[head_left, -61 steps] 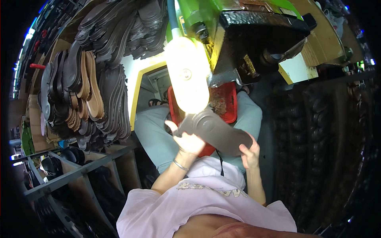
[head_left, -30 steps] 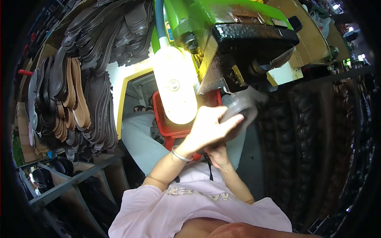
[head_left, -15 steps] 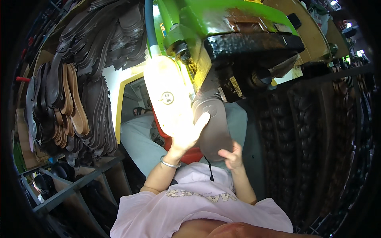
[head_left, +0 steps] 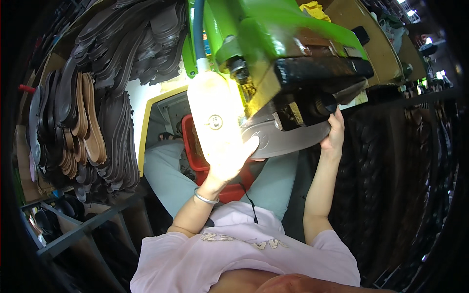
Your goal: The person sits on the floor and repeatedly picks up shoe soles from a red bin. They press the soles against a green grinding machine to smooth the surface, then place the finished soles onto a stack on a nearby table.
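Fingers of the left hand [head_left: 228,158] clasp one end of a dark sole [head_left: 293,142], thumb on its upper face near a round mark; glare from the lamp [head_left: 210,105] bleaches most of that hand, and the fingers beneath are hidden but for a sliver below the edge. At the other end, the right hand [head_left: 334,133] grips the sole too, its fingers raised near the machine's black knob [head_left: 324,104], their exact hold hard to make out.

The sole lies crosswise under the dark front of the green machine [head_left: 293,44], which covers its far edge; whether it touches any part in there cannot be told. Below, the red bin [head_left: 198,162] is partly blocked by the lamp and left hand. Dark soles [head_left: 116,146] and tan soles [head_left: 94,139] overlap at left, many only partly visible. Dark rows [head_left: 373,180] at right are too dim to identify.
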A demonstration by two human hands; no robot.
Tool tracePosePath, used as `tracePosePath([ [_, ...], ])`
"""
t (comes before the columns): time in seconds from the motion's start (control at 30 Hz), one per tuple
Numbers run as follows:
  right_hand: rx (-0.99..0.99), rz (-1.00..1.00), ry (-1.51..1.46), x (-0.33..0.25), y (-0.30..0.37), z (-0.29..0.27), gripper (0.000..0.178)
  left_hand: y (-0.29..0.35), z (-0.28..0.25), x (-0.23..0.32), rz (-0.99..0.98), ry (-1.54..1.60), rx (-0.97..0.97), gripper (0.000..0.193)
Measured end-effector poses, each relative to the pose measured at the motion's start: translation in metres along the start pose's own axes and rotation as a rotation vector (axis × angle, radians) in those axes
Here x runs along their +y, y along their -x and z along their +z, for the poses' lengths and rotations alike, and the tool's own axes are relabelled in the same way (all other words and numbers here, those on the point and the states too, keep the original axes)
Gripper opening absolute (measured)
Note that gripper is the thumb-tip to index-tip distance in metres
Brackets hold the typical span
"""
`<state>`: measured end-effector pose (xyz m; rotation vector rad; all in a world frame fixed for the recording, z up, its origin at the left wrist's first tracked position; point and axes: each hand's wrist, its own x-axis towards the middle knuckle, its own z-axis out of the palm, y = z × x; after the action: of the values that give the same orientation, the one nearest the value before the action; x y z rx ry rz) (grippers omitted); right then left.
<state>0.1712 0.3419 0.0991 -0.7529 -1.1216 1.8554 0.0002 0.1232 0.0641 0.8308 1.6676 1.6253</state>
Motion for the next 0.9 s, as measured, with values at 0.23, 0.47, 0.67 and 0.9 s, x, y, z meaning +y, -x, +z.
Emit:
tracePosePath([
  [0.23, -0.149, 0.079, -0.225, 0.032, -0.016, 0.02, 0.025, 0.009, -0.038, 0.019, 0.267, 0.212, 0.029, 0.02],
  [0.47, -0.163, 0.138, -0.296, 0.067, 0.02, 0.038, 0.031, 0.028, -0.086, 0.028, -0.004, 0.452, -0.005, 0.03],
  [0.67, -0.179, 0.205, -0.157, 0.07, 0.05, 0.065, 0.032, 0.059, -0.106, 0.012, -0.13, 0.458, 0.117, 0.031],
  [0.9, -0.32, 0.009, 0.113, 0.052, 0.057, 0.108, 0.036, 0.098, -0.115, -0.024, -0.357, 0.541, -0.041, 0.032],
])
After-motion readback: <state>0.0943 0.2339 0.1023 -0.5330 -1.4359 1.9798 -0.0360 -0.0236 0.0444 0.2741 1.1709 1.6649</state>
